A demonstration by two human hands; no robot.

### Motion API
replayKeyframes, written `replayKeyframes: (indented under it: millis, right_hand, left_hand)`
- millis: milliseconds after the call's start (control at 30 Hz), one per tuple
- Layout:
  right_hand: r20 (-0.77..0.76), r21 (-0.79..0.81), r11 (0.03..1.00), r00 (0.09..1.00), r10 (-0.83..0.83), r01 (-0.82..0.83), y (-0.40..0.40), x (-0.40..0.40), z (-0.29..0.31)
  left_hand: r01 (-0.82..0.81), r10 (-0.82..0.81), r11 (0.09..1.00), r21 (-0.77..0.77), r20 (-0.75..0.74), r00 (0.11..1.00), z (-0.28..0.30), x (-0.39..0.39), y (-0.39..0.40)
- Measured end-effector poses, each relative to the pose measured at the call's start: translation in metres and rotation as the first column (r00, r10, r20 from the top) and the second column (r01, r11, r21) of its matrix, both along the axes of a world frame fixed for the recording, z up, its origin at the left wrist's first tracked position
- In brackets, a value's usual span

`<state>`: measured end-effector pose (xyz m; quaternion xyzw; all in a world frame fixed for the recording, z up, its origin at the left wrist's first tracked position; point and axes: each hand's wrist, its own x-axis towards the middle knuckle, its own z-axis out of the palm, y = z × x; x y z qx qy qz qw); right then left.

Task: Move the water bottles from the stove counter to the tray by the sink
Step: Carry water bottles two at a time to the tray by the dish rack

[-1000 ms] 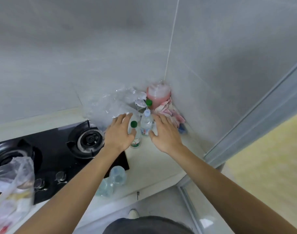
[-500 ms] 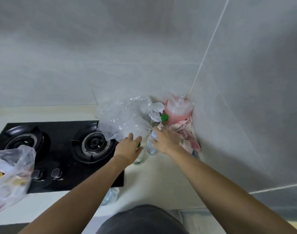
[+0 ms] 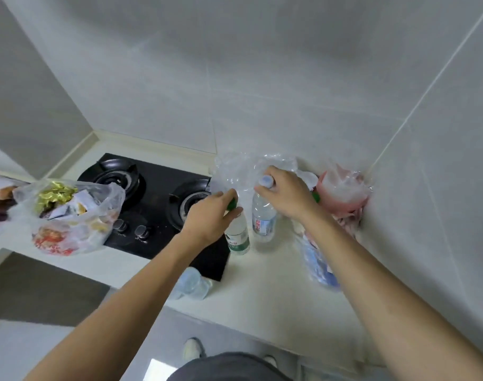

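- The pale table ran under both hands, from the corner of the tiled walls toward the person.
- A black two-burner stove sat set into it to the left of the left hand; that forearm crossed over the stove's near right corner.
- A full plastic bag of wrappers stood well to the left of the left hand, at the stove's near left side.
- Crumpled clear plastic wrap lay just beyond both hands, against the wall, touching the fingers of the right hand.
- A pink container under plastic filled the corner just right of the right hand, with cloth below it.
- A blue-printed plastic packet lay beneath the right forearm.
- Some clear plastic cups lay on their sides under the left forearm, at the table's near edge.
- The left hand gripped the neck of the green-capped bottle, which stood upright on the table.
- The right hand gripped the top of the blue-capped bottle, upright just beside the first.
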<state>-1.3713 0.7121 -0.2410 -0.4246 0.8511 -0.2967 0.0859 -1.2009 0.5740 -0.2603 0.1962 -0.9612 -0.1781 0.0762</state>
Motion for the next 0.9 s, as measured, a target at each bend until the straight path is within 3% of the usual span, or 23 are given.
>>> replayKeyframes:
  millis: [233,533,733,900]
  right_hand:
    - [-0.155,-0.191,0.95,0.963,0.22,-0.248,-0.073,0.072,0.095]
    - [-0.072,-0.296,0.826,0.873,0.482,-0.481,-0.207,0.268,0.146]
    - [-0.003,-0.33,0.651,0.69,0.724,-0.684,-0.301,0.455,0.158]
    - [0.004,-0.327,0.406,0.429,0.903,-0.853,-0.363,0.627,0.16]
  left_hand:
    - [-0.22,0.198,0.973,-0.069,-0.239,0.951,0.086,0.095,-0.057]
    - [-0.517,0.465,0.854,-0.066,-0.352,0.813,0.135,0.334,-0.138]
    - [-0.723,0.676,0.69,-0.018,-0.341,0.653,0.14,0.534,-0.174]
    - [-0.897,0.831,0.442,0.025,-0.389,0.399,0.138,0.695,-0.164]
